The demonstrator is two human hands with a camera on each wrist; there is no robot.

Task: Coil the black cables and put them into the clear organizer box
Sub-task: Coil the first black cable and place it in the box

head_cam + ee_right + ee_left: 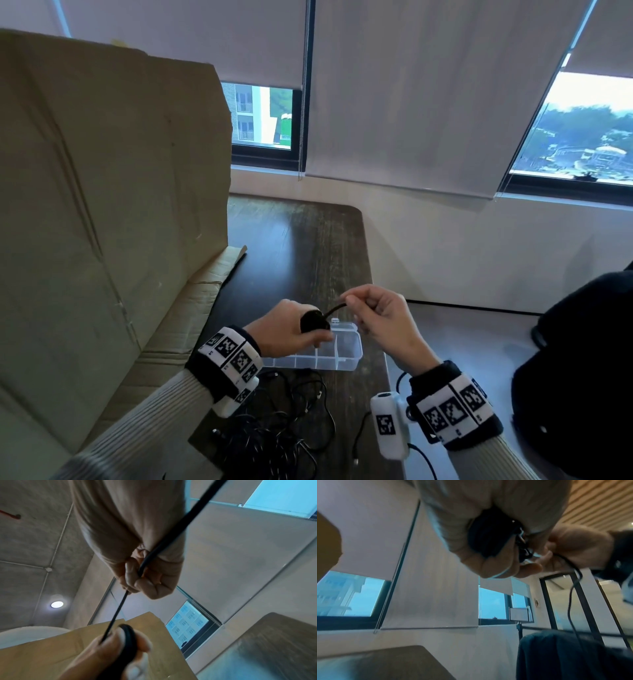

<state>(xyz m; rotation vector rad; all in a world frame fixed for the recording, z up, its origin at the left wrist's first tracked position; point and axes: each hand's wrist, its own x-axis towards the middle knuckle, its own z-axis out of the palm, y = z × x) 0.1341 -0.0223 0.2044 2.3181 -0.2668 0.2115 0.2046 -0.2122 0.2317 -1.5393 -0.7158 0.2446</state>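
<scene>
My left hand (297, 334) grips a small coil of black cable (313, 322) above the clear organizer box (337, 354), which lies open on the dark table. A short length of the same cable (337, 308) runs up to my right hand (371, 317), which pinches it between thumb and fingers. In the right wrist view the cable (118, 612) passes from my right fingers (133, 577) down to the coil (128, 635) in my left hand. The left wrist view shows the coil (488, 536) in my left palm. A tangle of loose black cables (274, 431) lies near the table's front edge.
A large upright cardboard sheet (102, 205) stands on the left, its flap lying on the table (301, 246). A dark garment or bag (582, 370) sits on the right. Behind the table are a wall and windows with blinds.
</scene>
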